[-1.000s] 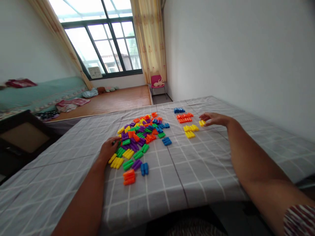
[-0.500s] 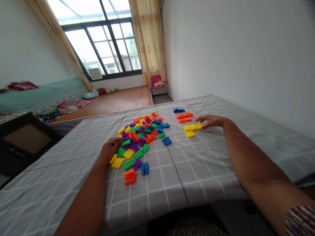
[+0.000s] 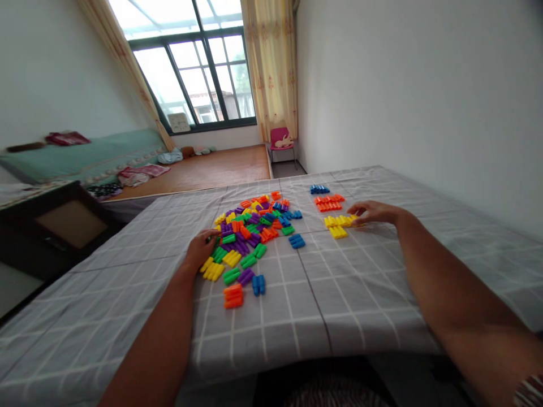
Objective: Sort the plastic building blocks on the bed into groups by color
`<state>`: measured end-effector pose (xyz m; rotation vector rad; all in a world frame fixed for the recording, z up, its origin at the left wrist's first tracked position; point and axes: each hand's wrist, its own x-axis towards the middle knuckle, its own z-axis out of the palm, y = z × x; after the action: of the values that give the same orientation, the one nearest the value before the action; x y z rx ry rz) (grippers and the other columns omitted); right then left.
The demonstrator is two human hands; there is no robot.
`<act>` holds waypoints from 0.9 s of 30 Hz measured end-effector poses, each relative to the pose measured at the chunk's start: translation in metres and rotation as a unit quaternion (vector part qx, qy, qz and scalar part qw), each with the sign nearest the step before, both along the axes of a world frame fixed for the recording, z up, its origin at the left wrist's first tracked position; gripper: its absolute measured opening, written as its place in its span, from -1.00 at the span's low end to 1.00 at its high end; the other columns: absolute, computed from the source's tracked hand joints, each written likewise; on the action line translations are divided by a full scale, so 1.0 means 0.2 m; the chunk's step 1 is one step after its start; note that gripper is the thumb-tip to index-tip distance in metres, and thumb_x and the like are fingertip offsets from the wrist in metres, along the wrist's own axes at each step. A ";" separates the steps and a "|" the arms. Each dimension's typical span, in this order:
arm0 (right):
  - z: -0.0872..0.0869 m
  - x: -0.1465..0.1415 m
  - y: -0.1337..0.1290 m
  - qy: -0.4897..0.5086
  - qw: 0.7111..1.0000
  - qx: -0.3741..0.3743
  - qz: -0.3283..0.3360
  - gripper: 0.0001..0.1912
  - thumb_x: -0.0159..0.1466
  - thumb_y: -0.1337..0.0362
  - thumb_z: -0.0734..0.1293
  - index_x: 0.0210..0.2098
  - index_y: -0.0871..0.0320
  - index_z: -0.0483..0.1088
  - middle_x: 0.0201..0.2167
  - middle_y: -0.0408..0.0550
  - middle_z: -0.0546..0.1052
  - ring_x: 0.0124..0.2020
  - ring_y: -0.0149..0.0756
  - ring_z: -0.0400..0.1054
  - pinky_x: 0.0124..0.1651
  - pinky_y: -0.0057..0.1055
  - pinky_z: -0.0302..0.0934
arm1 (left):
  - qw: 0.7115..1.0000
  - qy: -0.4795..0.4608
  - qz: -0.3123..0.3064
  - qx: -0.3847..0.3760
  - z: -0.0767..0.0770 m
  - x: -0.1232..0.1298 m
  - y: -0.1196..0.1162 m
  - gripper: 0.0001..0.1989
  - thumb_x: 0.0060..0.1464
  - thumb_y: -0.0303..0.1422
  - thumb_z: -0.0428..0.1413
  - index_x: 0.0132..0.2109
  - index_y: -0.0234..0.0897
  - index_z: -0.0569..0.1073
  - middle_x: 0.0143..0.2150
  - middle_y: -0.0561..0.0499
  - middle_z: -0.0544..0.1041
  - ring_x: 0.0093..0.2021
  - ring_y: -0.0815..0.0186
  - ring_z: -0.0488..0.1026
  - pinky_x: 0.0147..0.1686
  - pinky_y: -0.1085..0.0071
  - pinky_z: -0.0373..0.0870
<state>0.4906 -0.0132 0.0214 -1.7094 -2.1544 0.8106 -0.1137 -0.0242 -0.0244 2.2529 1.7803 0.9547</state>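
Note:
A heap of small plastic tube blocks (image 3: pixel 250 226) in orange, purple, green, yellow and blue spreads over the checked cloth. My left hand (image 3: pixel 202 247) rests at the heap's left edge, fingers curled by a green block (image 3: pixel 228 239); what they hold, if anything, is hidden. On the right, my right hand (image 3: pixel 368 213) has its thumb and fingers closed around the right end of a row of yellow blocks (image 3: pixel 338 221). Another yellow block (image 3: pixel 338 232) lies in front of that row. Orange blocks (image 3: pixel 329 203) sit behind it in two lines, with blue blocks (image 3: pixel 319 189) farther back.
A grey checked cloth (image 3: pixel 288 316) covers the table. Loose orange (image 3: pixel 233 296) and blue blocks (image 3: pixel 258 285) lie near its front. Beyond stand a low brown bed (image 3: pixel 220 167), a pink chair (image 3: pixel 280 135) and a dark cabinet (image 3: pixel 55 237). A white wall (image 3: pixel 403 85) runs along the right.
The whole scene has shifted slightly to the right as my head turned a little left. Both hands stay at nearly the same places among the blocks.

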 end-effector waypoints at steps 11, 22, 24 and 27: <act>-0.05 -0.56 0.00 0.071 0.969 0.226 0.076 -0.54 0.24 -0.09 0.22 -0.15 0.14 0.48 -0.22 0.03 0.56 -0.25 -0.21 0.42 -0.14 -0.26 0.30 | 0.998 -0.041 -0.011 0.037 0.02 0.09 -0.03 -0.63 0.14 -0.15 -0.02 -0.09 -0.21 0.55 -0.04 -0.08 0.56 0.02 0.19 0.45 0.08 0.21 0.35; -0.02 -1.38 0.29 -0.031 0.952 0.255 0.165 -0.47 0.34 0.03 0.16 0.20 0.18 0.27 0.17 0.14 0.37 0.19 -0.07 0.23 0.21 -0.11 0.09 | 0.995 -0.019 -0.091 0.026 0.06 0.17 -0.08 -0.68 0.16 -0.20 0.01 -0.07 -0.21 0.56 -0.06 -0.06 0.58 0.01 0.19 0.46 0.13 0.18 0.29; -0.06 -1.46 0.31 -0.050 0.957 0.231 0.170 -0.47 0.34 0.00 0.16 0.20 0.12 0.27 0.18 0.10 0.37 0.19 -0.07 0.23 0.20 -0.12 0.10 | 0.995 -0.023 -0.089 0.030 0.05 0.17 -0.08 -0.69 0.15 -0.22 0.02 -0.08 -0.21 0.56 -0.07 -0.06 0.58 0.00 0.20 0.46 0.12 0.19 0.30; -0.11 -1.53 0.24 -0.065 0.938 0.256 0.223 -0.47 0.33 -0.05 0.17 0.19 0.04 0.29 0.17 0.03 0.39 0.18 -0.09 0.23 0.19 -0.11 0.11 | 0.995 -0.021 -0.088 0.034 0.05 0.17 -0.08 -0.71 0.15 -0.25 0.02 -0.08 -0.20 0.56 -0.07 -0.05 0.58 0.00 0.21 0.46 0.12 0.20 0.29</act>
<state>0.1843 0.0350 -0.0009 -1.0563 -2.5890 0.1829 -0.0800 -0.0403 -0.0136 2.3629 1.5249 1.0346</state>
